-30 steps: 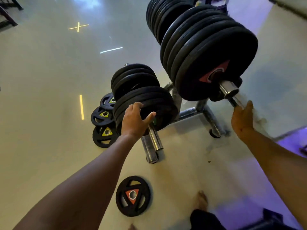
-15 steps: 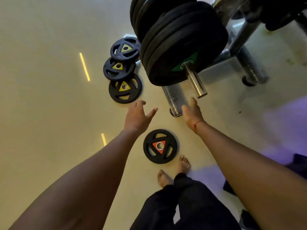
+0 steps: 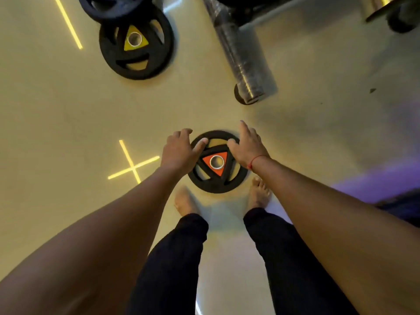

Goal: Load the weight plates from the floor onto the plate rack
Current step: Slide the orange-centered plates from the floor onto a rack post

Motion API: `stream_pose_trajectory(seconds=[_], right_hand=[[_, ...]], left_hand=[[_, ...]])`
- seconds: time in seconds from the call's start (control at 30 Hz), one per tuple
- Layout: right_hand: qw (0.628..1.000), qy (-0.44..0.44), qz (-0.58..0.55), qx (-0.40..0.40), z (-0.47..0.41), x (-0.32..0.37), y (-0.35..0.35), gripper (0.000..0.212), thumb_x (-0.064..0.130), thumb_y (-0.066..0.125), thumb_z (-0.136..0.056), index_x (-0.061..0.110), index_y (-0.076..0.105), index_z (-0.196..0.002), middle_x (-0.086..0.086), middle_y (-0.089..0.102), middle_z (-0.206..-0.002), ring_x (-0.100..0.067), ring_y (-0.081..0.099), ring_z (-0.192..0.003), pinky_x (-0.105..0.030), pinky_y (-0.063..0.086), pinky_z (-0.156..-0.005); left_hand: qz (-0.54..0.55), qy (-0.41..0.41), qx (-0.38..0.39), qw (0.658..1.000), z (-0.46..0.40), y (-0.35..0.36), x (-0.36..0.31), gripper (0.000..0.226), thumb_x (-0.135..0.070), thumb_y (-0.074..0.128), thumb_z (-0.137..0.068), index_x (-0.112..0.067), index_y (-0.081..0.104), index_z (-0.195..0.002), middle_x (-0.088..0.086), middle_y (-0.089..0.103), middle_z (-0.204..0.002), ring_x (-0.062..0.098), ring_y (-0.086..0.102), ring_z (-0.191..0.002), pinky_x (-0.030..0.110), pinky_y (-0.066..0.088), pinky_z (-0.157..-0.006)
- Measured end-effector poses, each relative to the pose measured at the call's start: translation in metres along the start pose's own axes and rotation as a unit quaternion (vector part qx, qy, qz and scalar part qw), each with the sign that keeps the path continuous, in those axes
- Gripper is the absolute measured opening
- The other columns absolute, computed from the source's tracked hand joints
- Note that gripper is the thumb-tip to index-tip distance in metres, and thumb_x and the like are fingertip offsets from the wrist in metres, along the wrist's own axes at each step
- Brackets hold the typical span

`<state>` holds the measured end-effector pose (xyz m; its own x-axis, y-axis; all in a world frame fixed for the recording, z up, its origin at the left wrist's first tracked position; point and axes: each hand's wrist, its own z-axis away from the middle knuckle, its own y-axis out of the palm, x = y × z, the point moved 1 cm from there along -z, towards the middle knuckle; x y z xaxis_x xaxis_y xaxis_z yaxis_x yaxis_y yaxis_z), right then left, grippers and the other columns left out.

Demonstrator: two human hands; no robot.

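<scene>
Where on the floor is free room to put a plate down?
Free: the floor right of the rack foot, and the stretch between yellow plate and orange plate. Crowded: around the orange plate, with both hands and feet.

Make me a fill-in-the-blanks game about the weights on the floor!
1. Both hands reach for the plate with the ____ triangle in its middle.
2. The plate farther away has a ____ triangle.
3. The right hand has a red ____ round its wrist.
4. The person's feet are ____.

Missing words: orange; yellow; thread; bare
</scene>
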<state>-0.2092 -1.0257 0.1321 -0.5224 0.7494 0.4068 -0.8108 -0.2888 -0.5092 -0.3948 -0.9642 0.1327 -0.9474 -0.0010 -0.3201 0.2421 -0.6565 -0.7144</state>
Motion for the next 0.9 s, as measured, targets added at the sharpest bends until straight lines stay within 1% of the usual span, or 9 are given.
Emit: stream_pose_trajectory(seconds=[0.2,0.3,0.4,0.47,0.53,0.6,0.7,0.77,0.9], right_hand=[[0.996,0.061,0.063,0.016,-0.096,-0.088,0.1,0.079,0.036,0.056,-0.093,0.019,0.016,-0.158,-0.014,0.028,-0.158,-0.036,0.032,-0.143,-0.05,0.038,-0.11],[0.991,0.11,0.07,0.001,-0.136,-0.122,0.132,0.075,0.033,0.06,-0.091,0.018,0.023,-0.154,-0.015,0.034,-0.152,-0.036,0.038,-0.138,-0.05,0.043,-0.103],[0.984,0.175,0.035,-0.01,-0.168,-0.146,0.156,0.069,0.027,0.065,-0.092,0.014,0.028,-0.148,-0.017,0.038,-0.148,-0.039,0.043,-0.133,-0.047,0.044,-0.1],[0.978,0.21,0.002,-0.021,-0.183,-0.154,0.169,0.071,0.024,0.07,-0.089,0.012,0.029,-0.145,-0.02,0.039,-0.146,-0.041,0.046,-0.131,-0.046,0.046,-0.099],[0.971,0.234,-0.012,-0.039,-0.193,-0.157,0.176,0.079,0.022,0.077,-0.084,0.014,0.027,-0.145,-0.021,0.037,-0.145,-0.043,0.046,-0.129,-0.045,0.048,-0.097],[0.966,0.25,-0.023,-0.058,-0.198,-0.159,0.179,0.083,0.02,0.08,-0.081,0.016,0.026,-0.144,-0.021,0.035,-0.145,-0.043,0.044,-0.129,-0.043,0.049,-0.093],[0.959,0.267,-0.059,-0.075,-0.199,-0.164,0.182,0.084,0.017,0.083,-0.078,0.018,0.029,-0.143,-0.019,0.036,-0.145,-0.042,0.044,-0.129,-0.04,0.048,-0.083],[0.955,0.27,-0.084,-0.085,-0.197,-0.172,0.183,0.084,0.022,0.087,-0.074,0.018,0.034,-0.139,-0.017,0.039,-0.143,-0.041,0.047,-0.127,-0.041,0.049,-0.085],[0.95,0.272,-0.133,-0.084,-0.188,-0.191,0.185,0.083,0.03,0.088,-0.066,0.015,0.042,-0.134,-0.015,0.045,-0.137,-0.037,0.053,-0.121,-0.04,0.052,-0.094]], left_hand=[[-0.023,-0.036,0.041,0.998,-0.091,0.121,0.077,0.072,-0.064,0.054,-0.094,-0.018,0.04,-0.147,0.011,0.05,-0.142,0.03,0.047,-0.131,0.046,0.045,-0.104],[0.023,-0.127,0.025,0.991,-0.13,0.166,0.107,0.079,-0.068,0.056,-0.089,-0.019,0.038,-0.148,0.012,0.053,-0.14,0.033,0.052,-0.126,0.053,0.05,-0.099],[0.125,-0.208,0.026,0.97,-0.156,0.199,0.127,0.077,-0.066,0.055,-0.092,-0.016,0.037,-0.147,0.014,0.054,-0.137,0.033,0.057,-0.121,0.052,0.054,-0.095],[0.166,-0.23,0.018,0.959,-0.163,0.216,0.137,0.072,-0.067,0.053,-0.092,-0.015,0.042,-0.14,0.013,0.056,-0.128,0.03,0.06,-0.113,0.049,0.056,-0.091],[0.154,-0.23,-0.024,0.961,-0.162,0.228,0.143,0.072,-0.074,0.051,-0.087,-0.017,0.048,-0.132,0.01,0.054,-0.122,0.028,0.058,-0.111,0.048,0.057,-0.09],[0.148,-0.231,-0.058,0.96,-0.16,0.236,0.142,0.075,-0.08,0.05,-0.083,-0.019,0.05,-0.128,0.008,0.051,-0.121,0.028,0.054,-0.113,0.047,0.055,-0.092],[0.179,-0.285,-0.061,0.94,-0.165,0.237,0.132,0.089,-0.092,0.043,-0.073,-0.022,0.048,-0.127,0.009,0.046,-0.128,0.03,0.046,-0.121,0.051,0.049,-0.098],[0.216,-0.306,-0.059,0.925,-0.17,0.236,0.131,0.094,-0.097,0.038,-0.068,-0.024,0.049,-0.125,0.009,0.047,-0.128,0.03,0.046,-0.122,0.052,0.047,-0.101],[0.244,-0.3,-0.058,0.92,-0.173,0.238,0.138,0.105,-0.101,0.028,-0.064,-0.021,0.052,-0.127,0.009,0.054,-0.124,0.029,0.052,-0.117,0.052,0.049,-0.098]])
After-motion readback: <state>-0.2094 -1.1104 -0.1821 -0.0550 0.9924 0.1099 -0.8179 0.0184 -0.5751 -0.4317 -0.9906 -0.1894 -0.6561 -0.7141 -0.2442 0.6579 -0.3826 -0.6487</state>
